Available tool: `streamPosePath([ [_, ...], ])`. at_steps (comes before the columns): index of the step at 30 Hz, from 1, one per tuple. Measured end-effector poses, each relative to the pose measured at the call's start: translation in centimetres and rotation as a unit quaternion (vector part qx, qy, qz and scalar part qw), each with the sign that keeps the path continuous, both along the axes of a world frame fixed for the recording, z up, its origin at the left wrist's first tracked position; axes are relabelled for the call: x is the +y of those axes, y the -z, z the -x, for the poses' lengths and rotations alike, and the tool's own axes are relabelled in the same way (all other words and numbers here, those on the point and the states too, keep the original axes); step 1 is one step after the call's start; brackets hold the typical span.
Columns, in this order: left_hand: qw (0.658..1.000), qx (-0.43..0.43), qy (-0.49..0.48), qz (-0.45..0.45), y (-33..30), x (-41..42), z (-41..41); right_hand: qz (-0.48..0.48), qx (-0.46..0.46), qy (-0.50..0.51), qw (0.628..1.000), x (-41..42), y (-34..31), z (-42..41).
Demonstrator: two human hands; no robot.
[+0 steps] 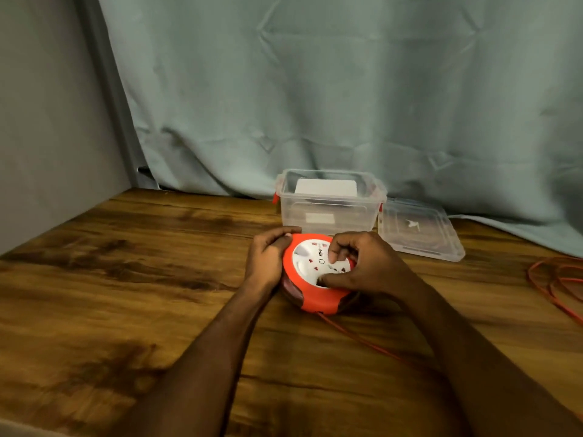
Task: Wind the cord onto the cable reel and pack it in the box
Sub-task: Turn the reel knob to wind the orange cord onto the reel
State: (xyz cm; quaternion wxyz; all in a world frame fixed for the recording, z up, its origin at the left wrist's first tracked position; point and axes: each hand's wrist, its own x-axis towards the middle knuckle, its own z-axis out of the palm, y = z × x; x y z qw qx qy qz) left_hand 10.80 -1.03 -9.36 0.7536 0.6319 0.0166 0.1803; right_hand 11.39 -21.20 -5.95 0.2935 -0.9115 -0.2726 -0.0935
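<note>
Left hand [268,257] gripping the cable reel [315,275], right hand [356,266] pinching its white hub — loose orange cord [555,279] to the right could snag mid-wind.

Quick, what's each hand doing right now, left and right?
Left hand: grips the side of the cable reel, steadying it.
Right hand: fingers curled on the reel's white centre, apparently pinching it to turn it.
</note>
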Motion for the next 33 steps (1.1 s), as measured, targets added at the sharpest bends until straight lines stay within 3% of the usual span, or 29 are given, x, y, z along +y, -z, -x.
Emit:
streamPosePath([
  [7, 0.999, -0.017, 0.023, 0.024, -0.1, 0.1, -0.3, 0.052, -0.086, 0.085, 0.991, 2.1, 0.4, 0.3],
  [12, 0.999, -0.024, 0.033, 0.033, -0.2, 0.1, -0.4, 0.040, -0.148, 0.007, 0.988, 2.0, 0.0, 0.7],
  [16, 0.998, -0.022, 0.049, 0.030, -0.1, 0.4, -0.6, -0.014, -0.041, -0.070, 0.997, 0.4, -1.1, 0.5],
  [23, 0.997, -0.017, 0.076, 0.009, 0.6, 0.5, -1.0, 0.028, 0.051, -0.100, 0.993, -1.1, -1.6, 0.3],
  [33, 0.997, -0.018, 0.073, 0.007, 0.4, 0.4, -0.5, 0.038, 0.021, -0.054, 0.998, -0.9, -1.6, 1.4],
])
